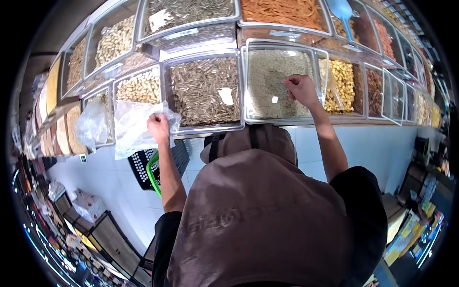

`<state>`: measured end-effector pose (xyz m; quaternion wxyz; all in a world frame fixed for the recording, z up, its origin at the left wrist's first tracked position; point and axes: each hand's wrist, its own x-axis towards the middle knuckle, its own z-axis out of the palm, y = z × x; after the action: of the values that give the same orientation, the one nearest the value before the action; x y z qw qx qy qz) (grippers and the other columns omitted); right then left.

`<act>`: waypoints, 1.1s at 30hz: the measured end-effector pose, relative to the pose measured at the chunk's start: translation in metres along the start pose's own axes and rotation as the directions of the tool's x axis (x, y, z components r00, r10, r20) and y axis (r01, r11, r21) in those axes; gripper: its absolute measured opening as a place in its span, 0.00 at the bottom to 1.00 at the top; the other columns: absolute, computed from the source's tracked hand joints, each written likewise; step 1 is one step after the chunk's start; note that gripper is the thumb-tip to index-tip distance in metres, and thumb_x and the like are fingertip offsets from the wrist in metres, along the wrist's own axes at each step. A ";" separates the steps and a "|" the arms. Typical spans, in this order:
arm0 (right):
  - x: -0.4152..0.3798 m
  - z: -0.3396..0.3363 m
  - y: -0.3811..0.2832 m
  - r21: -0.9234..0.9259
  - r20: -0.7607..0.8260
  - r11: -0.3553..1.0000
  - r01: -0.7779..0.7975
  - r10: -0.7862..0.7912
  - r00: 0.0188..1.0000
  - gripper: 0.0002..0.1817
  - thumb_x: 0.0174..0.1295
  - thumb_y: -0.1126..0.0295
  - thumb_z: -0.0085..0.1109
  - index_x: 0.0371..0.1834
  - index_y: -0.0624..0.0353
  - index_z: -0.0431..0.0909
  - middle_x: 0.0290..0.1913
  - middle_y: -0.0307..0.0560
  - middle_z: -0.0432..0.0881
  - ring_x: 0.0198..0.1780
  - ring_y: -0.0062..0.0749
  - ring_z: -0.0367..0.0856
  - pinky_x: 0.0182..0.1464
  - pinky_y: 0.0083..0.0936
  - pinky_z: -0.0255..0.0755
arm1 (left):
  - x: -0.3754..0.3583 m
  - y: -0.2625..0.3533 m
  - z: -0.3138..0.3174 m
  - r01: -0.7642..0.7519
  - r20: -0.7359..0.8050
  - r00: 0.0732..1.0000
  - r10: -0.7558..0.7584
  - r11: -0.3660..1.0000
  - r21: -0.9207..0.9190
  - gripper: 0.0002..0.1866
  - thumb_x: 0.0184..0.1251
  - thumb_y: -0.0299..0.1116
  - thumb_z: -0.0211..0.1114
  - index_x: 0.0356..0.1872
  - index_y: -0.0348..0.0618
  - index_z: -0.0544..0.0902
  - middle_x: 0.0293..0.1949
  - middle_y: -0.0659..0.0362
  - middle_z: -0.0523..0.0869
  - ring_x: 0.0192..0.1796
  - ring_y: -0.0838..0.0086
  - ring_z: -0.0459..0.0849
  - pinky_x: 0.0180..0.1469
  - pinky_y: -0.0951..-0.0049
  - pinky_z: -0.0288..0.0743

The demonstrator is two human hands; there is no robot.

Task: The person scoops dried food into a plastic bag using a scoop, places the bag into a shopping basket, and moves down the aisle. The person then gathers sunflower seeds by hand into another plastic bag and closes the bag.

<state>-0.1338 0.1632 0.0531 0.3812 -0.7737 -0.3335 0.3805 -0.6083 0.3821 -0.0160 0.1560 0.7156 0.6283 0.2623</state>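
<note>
My left hand [158, 127] grips a clear plastic bag [131, 125] in front of the bulk bins, beside the bin of striped sunflower seeds [205, 91]. My right hand [301, 89] reaches over the bin of small pale seeds [272, 79], fingers closed, touching the bin's raised clear lid [321, 76]. Whether it holds anything besides the lid I cannot tell. A black basket with green handle [155, 167] hangs on my left forearm.
Rows of clear bulk bins hold nuts and seeds: peanuts [139, 87], yellow kernels [345, 83], orange strips [282, 12]. A blue scoop [343, 12] lies in an upper bin. Another plastic bag [92, 123] hangs at left. White tiled floor lies below; shelves stand at lower left.
</note>
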 end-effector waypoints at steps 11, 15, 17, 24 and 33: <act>0.011 0.014 0.011 0.138 0.032 0.989 -0.048 0.044 0.999 0.13 0.67 0.63 0.67 0.35 0.65 0.85 0.18 0.41 0.80 0.17 0.20 0.79 0.19 0.21 0.72 | -0.026 0.010 0.004 0.036 -0.079 0.996 -0.030 0.996 0.077 0.18 0.62 0.36 0.58 0.19 0.31 0.70 0.25 0.42 0.75 0.33 0.47 0.73 0.43 0.48 0.65; 0.013 0.016 0.016 0.055 0.051 0.998 -0.003 0.000 0.999 0.15 0.67 0.61 0.67 0.43 0.64 0.83 0.20 0.43 0.81 0.20 0.28 0.83 0.24 0.27 0.76 | -0.026 0.015 0.003 0.015 -0.090 0.996 -0.004 0.993 0.115 0.17 0.62 0.35 0.57 0.19 0.32 0.71 0.25 0.42 0.75 0.33 0.47 0.72 0.43 0.48 0.65; -0.003 0.025 -0.009 -0.582 -0.191 0.810 0.070 -0.219 0.957 0.22 0.64 0.57 0.68 0.51 0.64 0.78 0.25 0.46 0.84 0.26 0.42 0.85 0.33 0.37 0.79 | -0.025 0.015 0.003 0.015 -0.083 0.997 -0.006 0.993 0.114 0.17 0.62 0.35 0.58 0.19 0.32 0.71 0.25 0.42 0.75 0.34 0.46 0.72 0.43 0.47 0.65; -0.025 0.102 -0.020 -0.627 -0.507 0.779 0.030 -0.436 0.743 0.33 0.58 0.54 0.69 0.61 0.63 0.71 0.58 0.59 0.79 0.61 0.55 0.76 0.62 0.49 0.69 | -0.004 0.017 -0.019 -0.171 0.212 0.969 0.128 0.964 0.201 0.25 0.68 0.51 0.61 0.23 0.37 0.77 0.26 0.44 0.81 0.31 0.47 0.81 0.38 0.51 0.73; -0.053 0.220 -0.042 -0.419 0.353 0.798 0.434 -0.297 0.887 0.54 0.49 0.40 0.73 0.74 0.61 0.63 0.73 0.57 0.66 0.75 0.56 0.61 0.76 0.49 0.53 | 0.036 0.015 0.011 -0.133 0.177 0.979 0.097 0.969 0.206 0.26 0.66 0.55 0.64 0.19 0.41 0.78 0.20 0.46 0.81 0.25 0.46 0.81 0.32 0.50 0.72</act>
<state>-0.3549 0.2146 0.0136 0.1918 -0.7051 -0.6111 0.3044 -0.5874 0.4162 -0.0100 0.1130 0.7830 0.5953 0.1407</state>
